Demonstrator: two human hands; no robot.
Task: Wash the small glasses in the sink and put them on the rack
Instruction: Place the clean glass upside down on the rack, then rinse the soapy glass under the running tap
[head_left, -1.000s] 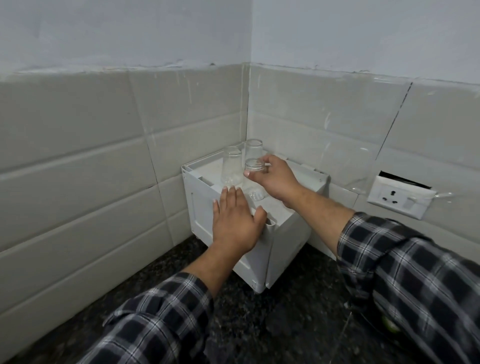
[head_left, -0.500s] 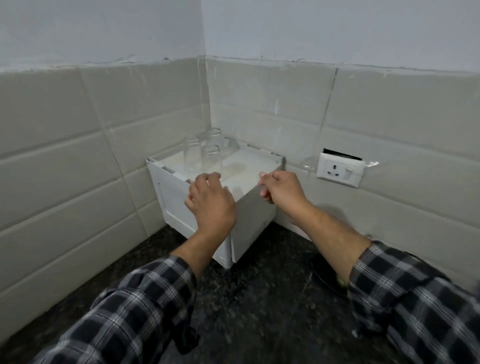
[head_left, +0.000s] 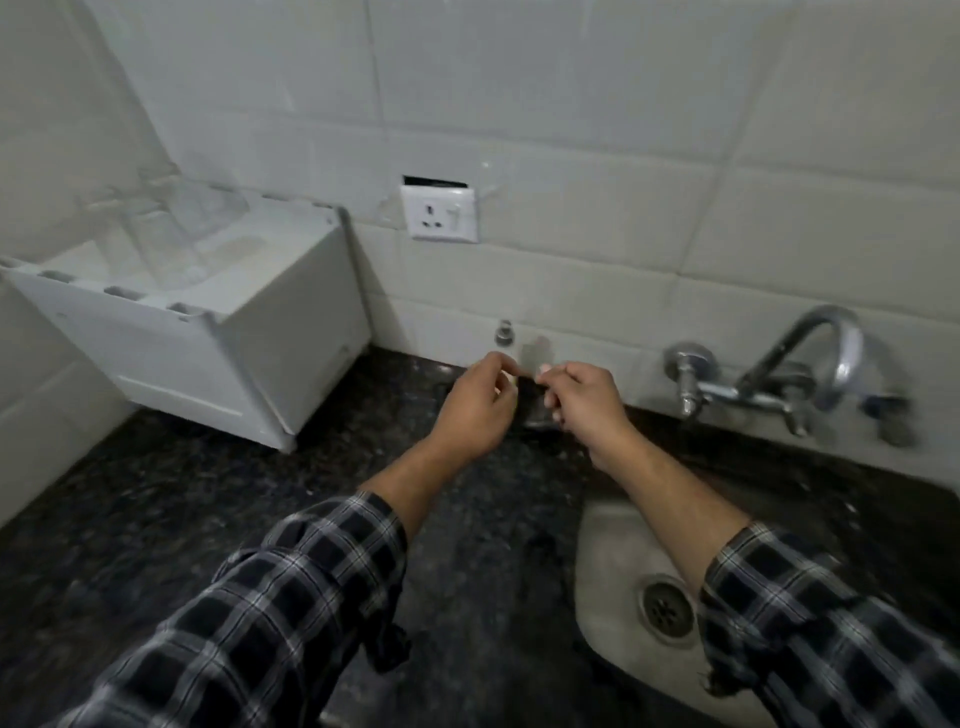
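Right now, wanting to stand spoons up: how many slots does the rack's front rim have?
3 slots on the rack: left, middle, right corner; more may be cropped.

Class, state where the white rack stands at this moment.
In the head view the white rack stands at the left on the dark counter, left of the wall socket.

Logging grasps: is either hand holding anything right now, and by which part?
Nothing visibly held: left hand and right hand hover loosely curled before a blurred bottle.
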